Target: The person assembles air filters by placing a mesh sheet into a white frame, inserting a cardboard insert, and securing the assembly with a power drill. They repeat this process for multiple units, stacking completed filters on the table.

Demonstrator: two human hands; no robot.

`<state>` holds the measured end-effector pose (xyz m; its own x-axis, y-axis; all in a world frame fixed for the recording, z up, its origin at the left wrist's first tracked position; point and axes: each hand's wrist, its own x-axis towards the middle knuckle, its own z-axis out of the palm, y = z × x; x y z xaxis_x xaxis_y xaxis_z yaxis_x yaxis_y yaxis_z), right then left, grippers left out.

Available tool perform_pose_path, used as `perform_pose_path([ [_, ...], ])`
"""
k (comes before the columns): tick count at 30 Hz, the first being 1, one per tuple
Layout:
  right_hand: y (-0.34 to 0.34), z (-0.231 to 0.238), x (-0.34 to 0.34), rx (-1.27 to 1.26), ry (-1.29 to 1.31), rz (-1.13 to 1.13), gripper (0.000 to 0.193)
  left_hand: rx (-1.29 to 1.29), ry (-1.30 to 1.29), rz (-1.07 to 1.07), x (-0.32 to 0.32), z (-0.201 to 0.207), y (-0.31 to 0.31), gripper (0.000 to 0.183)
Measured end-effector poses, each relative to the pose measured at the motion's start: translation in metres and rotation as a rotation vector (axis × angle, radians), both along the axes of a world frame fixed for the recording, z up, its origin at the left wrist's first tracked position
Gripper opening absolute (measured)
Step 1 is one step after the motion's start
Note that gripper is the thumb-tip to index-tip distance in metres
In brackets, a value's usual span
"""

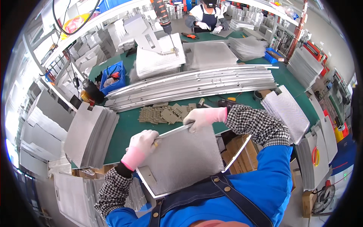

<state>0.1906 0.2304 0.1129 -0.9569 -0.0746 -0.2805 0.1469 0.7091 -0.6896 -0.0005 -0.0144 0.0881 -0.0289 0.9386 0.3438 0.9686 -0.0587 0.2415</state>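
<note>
A grey mesh panel (187, 159) with a pale metal frame leans against my apron at the table's near edge. My left hand (143, 145), in a white and pink glove, is closed on the panel's far left corner. Farther right along the same edge, my right hand (204, 118) grips the rim in a matching glove. A pale frame strip (238, 153) sticks out at an angle beside the panel's right side, its lower end by the panel's corner. In the panel's lower left sits a small plate (148, 176).
Flat tan pieces (166, 113) lie beyond my hands, before a long stack of metal strips (189, 85). Mesh panel stacks stand left (90, 136) and right (285, 111). A power drill (162, 17) hangs above. A co-worker (207, 19) works across the green table (126, 130).
</note>
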Motion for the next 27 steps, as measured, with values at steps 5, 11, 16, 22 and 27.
perform_pose_path([
  [5, -0.022, -0.021, -0.019, 0.123, 0.080, -0.024, 0.031, 0.002, -0.121, -0.023, 0.013, -0.013, 0.023, 0.015],
  [11, -0.028, -0.037, -0.018, 0.116, 0.181, 0.013, 0.031, -0.114, -0.424, 0.057, 0.011, -0.011, 0.018, 0.021],
  [16, -0.041, -0.024, -0.021, 0.244, 0.160, 0.129, 0.032, -0.573, -0.705, 0.055, -0.003, 0.022, 0.014, 0.024],
  [22, -0.021, -0.024, -0.008, 0.037, -0.104, 0.034, 0.044, -0.332, -0.418, -0.125, -0.003, 0.017, 0.013, 0.018],
  [27, 0.015, -0.025, 0.047, 0.116, -0.087, -0.033, 0.038, -0.161, -0.175, -0.112, -0.001, -0.002, 0.013, 0.018],
])
